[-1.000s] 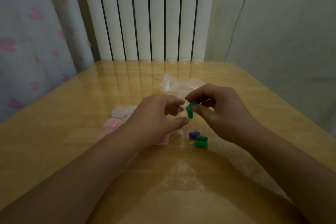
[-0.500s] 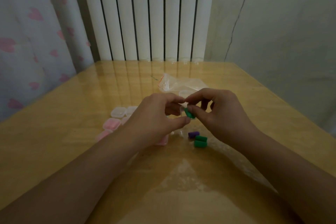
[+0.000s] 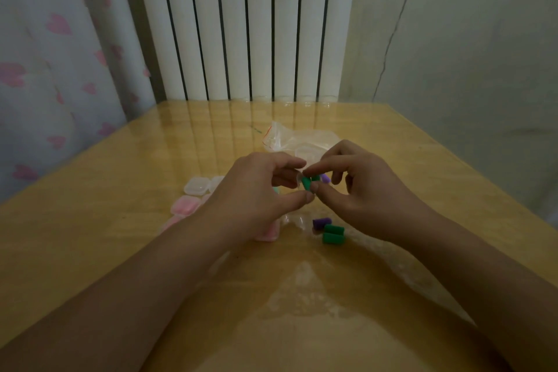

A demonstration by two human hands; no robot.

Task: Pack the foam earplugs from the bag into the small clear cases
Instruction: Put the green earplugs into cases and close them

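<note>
While the left hand [image 3: 259,190] grips a clear case [image 3: 297,181] and the right hand [image 3: 359,187] pinches a green plug [image 3: 307,183] into it at mid-frame, three plugs [image 3: 329,229] lie unpacked on the table [image 3: 90,235], so packing looks partly done.

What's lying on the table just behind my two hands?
Behind the left hand and right hand lies a crumpled clear plastic bag with a clear case against it. The hands cover its near edge, and its contents cannot be made out.

A glossy wooden table [image 3: 90,235] stands before a white radiator [image 3: 244,24], beside a curtain [image 3: 45,69] (pink hearts printed).
</note>
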